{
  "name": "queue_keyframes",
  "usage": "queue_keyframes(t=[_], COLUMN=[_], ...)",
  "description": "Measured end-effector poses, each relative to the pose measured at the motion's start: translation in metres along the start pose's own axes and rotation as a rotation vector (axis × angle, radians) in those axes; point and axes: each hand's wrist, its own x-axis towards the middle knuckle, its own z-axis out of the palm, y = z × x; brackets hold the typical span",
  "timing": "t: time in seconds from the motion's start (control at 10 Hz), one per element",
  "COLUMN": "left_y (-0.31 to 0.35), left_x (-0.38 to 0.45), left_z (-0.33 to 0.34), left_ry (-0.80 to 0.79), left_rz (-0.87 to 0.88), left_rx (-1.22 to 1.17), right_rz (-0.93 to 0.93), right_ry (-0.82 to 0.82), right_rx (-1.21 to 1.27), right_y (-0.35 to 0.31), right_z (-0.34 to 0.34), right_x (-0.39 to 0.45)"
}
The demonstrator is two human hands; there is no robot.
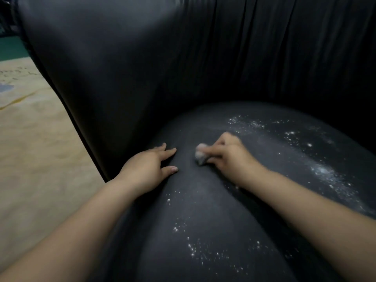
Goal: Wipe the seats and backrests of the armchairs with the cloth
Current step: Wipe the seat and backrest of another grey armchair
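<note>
A black leather armchair fills the view, its rounded seat cushion dusted with white powder specks at the right and near the front. The curved, pleated backrest rises behind it. My right hand grips a small crumpled whitish cloth and presses it on the seat's middle. My left hand rests flat on the seat's left side, fingers spread, close to the armchair's inner wall.
A beige patterned carpet lies on the floor left of the armchair, with a strip of green floor beyond it. The armchair's side wall curves around the seat on the left and back.
</note>
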Motion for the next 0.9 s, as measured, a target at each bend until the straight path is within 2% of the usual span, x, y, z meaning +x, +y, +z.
queue_keyframes(t=[0.1, 0.2, 0.3, 0.4, 0.5, 0.6, 0.7, 0.8, 0.9], left_y=[-0.005, -0.005, -0.004, -0.007, -0.009, -0.006, -0.004, -0.006, -0.01], left_x=[-0.008, -0.016, -0.022, -0.029, -0.038, -0.045, -0.046, -0.048, -0.055], left_z=[0.002, 0.007, 0.01, 0.007, 0.008, 0.013, 0.017, 0.017, 0.016], left_ry=[-0.001, 0.044, 0.053, 0.051, 0.062, 0.089, 0.123, 0.129, 0.101], left_rz=[0.019, 0.014, 0.016, 0.008, -0.013, -0.019, -0.025, -0.021, -0.01], left_rx=[-0.035, -0.029, -0.012, -0.012, -0.031, -0.051, -0.06, -0.073, -0.055], right_rz=[0.149, -0.021, -0.049, 0.076, 0.07, 0.012, -0.101, -0.024, 0.017], right_ry=[0.113, -0.007, 0.009, 0.114, 0.075, 0.059, -0.035, 0.056, 0.079], right_rx=[0.027, 0.034, -0.004, 0.025, -0.078, -0.005, -0.02, 0.079, -0.02], right_y=[0.011, -0.011, -0.006, 0.012, 0.003, -0.012, -0.021, -0.01, -0.014], right_z=[-0.008, 0.011, 0.003, -0.012, -0.002, 0.007, 0.006, -0.003, 0.003], right_x=[0.011, -0.012, -0.011, -0.001, -0.007, -0.015, -0.014, 0.0, 0.001])
